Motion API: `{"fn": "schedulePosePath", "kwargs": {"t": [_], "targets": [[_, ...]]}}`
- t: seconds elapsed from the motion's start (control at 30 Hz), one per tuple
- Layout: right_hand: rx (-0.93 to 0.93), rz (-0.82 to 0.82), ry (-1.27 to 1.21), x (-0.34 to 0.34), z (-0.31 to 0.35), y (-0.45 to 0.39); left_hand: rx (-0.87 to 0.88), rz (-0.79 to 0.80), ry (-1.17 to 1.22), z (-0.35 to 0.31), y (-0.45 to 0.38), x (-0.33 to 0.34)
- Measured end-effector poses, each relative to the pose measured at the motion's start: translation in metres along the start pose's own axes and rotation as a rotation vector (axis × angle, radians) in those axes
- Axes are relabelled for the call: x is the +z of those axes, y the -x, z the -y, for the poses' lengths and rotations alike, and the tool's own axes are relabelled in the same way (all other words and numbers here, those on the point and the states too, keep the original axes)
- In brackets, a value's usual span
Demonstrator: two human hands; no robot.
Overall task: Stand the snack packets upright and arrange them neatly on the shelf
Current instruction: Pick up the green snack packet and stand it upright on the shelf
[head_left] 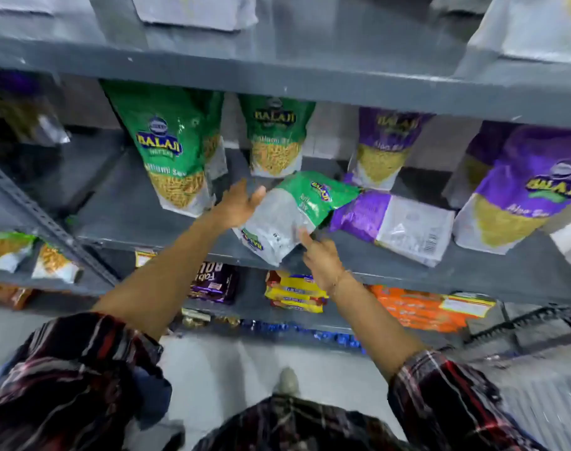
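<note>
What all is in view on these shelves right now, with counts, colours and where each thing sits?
Upright green packets: two, green, middle shelf, left and centre.
Tilted green packet: one, green and silver, middle shelf front, between both hands, overlapping the fallen purple one.
Fallen purple packet: one, purple and silver, lying flat, middle shelf.
Upright purple packets: at least two, purple, middle shelf right.
Pale packets: several, top shelf, blurred.
Small packets: two, green-topped, left-hand rack.
Lower-shelf packs: purple, yellow, orange, stacked flat.
Shelf: grey metal.
Left hand: open, at tilted packet's left edge.
Right hand: at its lower edge.
</note>
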State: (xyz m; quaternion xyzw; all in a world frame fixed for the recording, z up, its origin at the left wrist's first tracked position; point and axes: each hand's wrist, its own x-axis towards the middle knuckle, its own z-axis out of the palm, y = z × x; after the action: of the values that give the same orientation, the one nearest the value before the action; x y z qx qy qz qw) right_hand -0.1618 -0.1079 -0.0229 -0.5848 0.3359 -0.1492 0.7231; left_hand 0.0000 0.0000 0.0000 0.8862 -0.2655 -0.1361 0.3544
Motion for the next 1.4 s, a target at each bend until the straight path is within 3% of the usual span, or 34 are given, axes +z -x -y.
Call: {"fn": "schedulePosePath", "kwargs": {"t": [0.1, 0.2, 0.33, 0.5, 0.67, 0.77, 0.9, 1.07, 1.23, 1.4], "targets": [[0.224, 0.089, -0.117, 0.004, 0.001, -0.022, -0.189, 0.206, 0.059, 0.004, -0.012, -0.006], [0.289, 0.086, -0.12, 0.007, 0.003, -0.039, -0.251, 0.432, -0.001, 0.009, -0.02, -0.008], [0.318, 0.054, -0.153, 0.005, 0.002, -0.049, -0.223, 0.479, 0.025, 0.013, -0.032, -0.012], [0.252, 0.064, -0.166, 0.0, -0.001, -0.054, -0.134, 0.463, 0.134, 0.023, -0.033, -0.018], [-0.092, 0.016, -0.097, 0.005, 0.015, -0.06, -0.023, 0.433, 0.318, 0.022, -0.044, -0.03], [-0.286, 0.048, 0.037, 0.01, 0.035, -0.078, 0.028, 0.315, 0.377, 0.019, -0.052, -0.036], [-0.406, 0.069, 0.231, 0.016, 0.054, -0.106, 0.047, 0.106, 0.358, 0.024, -0.061, -0.031], [-0.422, 0.083, 0.344, 0.024, 0.051, -0.132, -0.01, -0.054, 0.32, 0.032, -0.072, -0.014], [-0.372, 0.088, 0.353, 0.027, 0.041, -0.139, -0.025, -0.115, 0.279, 0.043, -0.076, -0.001], [-0.33, 0.102, 0.394, 0.019, 0.047, -0.139, -0.024, -0.013, 0.315, 0.052, -0.076, 0.0]]}}
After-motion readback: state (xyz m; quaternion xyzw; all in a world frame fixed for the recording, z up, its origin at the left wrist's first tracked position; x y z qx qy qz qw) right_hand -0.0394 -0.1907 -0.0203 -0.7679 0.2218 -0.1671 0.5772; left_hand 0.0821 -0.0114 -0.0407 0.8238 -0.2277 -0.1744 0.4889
